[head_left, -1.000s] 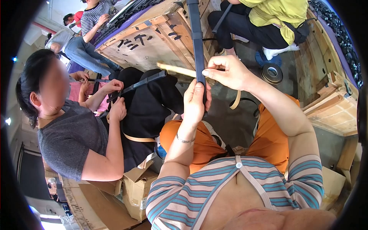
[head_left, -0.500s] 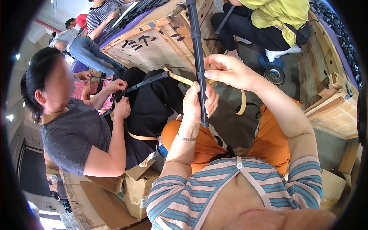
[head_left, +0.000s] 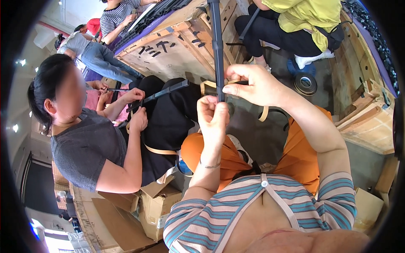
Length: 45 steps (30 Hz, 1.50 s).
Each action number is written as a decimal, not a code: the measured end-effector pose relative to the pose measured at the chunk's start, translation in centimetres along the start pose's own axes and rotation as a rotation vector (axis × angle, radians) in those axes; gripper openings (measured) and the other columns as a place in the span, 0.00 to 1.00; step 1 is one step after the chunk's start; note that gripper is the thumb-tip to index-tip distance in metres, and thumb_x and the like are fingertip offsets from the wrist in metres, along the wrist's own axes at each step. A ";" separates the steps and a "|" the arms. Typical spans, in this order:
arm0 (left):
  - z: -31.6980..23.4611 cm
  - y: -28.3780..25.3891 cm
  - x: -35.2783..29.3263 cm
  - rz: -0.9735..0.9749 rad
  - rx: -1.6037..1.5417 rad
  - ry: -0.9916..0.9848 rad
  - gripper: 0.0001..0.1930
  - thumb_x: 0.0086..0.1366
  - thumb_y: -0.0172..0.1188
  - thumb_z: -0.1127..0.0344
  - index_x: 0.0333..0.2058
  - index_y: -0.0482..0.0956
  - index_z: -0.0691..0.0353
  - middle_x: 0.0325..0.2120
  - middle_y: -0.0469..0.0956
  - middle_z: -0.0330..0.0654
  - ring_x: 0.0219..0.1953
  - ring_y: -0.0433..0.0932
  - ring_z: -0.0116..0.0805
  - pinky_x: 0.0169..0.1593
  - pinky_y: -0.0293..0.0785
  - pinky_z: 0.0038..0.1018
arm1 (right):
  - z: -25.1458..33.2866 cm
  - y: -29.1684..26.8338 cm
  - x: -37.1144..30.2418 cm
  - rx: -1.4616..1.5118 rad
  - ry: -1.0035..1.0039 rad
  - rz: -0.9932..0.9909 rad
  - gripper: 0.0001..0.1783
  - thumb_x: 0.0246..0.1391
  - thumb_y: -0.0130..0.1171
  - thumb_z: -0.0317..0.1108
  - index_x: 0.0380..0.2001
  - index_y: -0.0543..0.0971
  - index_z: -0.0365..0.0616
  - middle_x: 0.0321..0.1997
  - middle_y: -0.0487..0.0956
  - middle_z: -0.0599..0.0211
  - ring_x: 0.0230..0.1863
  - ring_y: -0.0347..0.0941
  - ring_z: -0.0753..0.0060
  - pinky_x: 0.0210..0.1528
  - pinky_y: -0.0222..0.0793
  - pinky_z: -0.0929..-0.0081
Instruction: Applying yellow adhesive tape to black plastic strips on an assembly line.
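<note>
A long dark tube (head_left: 217, 50) with several raised bands stands almost upright in front of me. My left hand (head_left: 213, 118) is closed around its lower end, fingers curled, and hides that end. Beside the tube, to the right, my right hand (head_left: 255, 86) is closed in a pinch on a narrow strip of tape, tan on one face and dark on the other. A loop of this tape strip (head_left: 203, 87) sticks out left of the tube, apparently passing behind it. Its tail (head_left: 263, 114) hangs below my right hand.
At my left a seated person (head_left: 88, 139) works on another dark tube (head_left: 168, 89). A tape roll (head_left: 305, 84) lies on the floor ahead right. Wooden crates (head_left: 168, 55) stand ahead and at right; an open cardboard box (head_left: 158, 206) is at lower left. Another person (head_left: 295, 25) sits ahead.
The tube has moved up, its lower end now inside my left hand. The tape strip has come round to the tube, with a loop on its left. My right hand has shifted slightly.
</note>
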State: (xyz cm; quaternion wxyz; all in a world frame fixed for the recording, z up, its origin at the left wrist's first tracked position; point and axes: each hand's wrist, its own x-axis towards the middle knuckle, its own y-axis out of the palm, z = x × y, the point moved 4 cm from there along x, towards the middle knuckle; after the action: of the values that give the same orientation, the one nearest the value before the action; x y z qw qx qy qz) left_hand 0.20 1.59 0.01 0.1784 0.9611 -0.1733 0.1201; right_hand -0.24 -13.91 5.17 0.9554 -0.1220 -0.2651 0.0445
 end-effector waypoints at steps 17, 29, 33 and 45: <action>-1.9 0.3 2.4 0.260 -0.104 -0.143 0.14 0.66 0.46 0.60 0.35 0.70 0.68 0.19 0.74 0.46 0.13 0.67 0.26 0.17 0.64 0.18 | 1.0 -4.0 -1.8 -0.056 0.150 -0.029 0.11 0.56 0.54 0.31 0.22 0.66 0.41 0.18 0.60 0.82 0.20 0.51 0.91 0.21 0.48 0.87; -2.3 2.7 2.4 0.527 -0.617 -0.286 0.24 0.65 0.41 0.46 0.19 0.63 0.60 0.06 0.60 0.35 0.07 0.55 0.26 0.12 0.52 0.19 | 1.3 -4.2 -1.9 0.052 0.085 0.000 0.11 0.55 0.54 0.29 0.22 0.65 0.41 0.20 0.61 0.81 0.21 0.51 0.92 0.21 0.48 0.87; -2.4 3.1 1.9 0.541 -0.809 -0.391 0.24 0.65 0.41 0.44 0.19 0.60 0.56 0.06 0.60 0.30 0.06 0.54 0.21 0.13 0.50 0.17 | 1.2 -4.4 -2.0 0.033 0.095 0.004 0.12 0.54 0.54 0.29 0.21 0.65 0.41 0.20 0.61 0.81 0.21 0.51 0.91 0.21 0.48 0.86; -2.1 3.2 1.8 0.736 -0.879 -0.455 0.15 0.62 0.51 0.60 0.21 0.62 0.60 0.05 0.62 0.33 0.04 0.58 0.23 0.11 0.54 0.19 | 1.1 -4.7 -2.1 -0.042 0.101 -0.008 0.13 0.53 0.56 0.29 0.18 0.66 0.41 0.17 0.61 0.81 0.19 0.51 0.90 0.20 0.46 0.86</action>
State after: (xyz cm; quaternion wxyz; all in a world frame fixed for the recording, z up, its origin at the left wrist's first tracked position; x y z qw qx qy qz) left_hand 0.31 -0.92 3.40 0.4632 0.6762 -0.5608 -0.1171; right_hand -2.51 -18.51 6.19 0.9651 -0.1429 -0.2178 0.0288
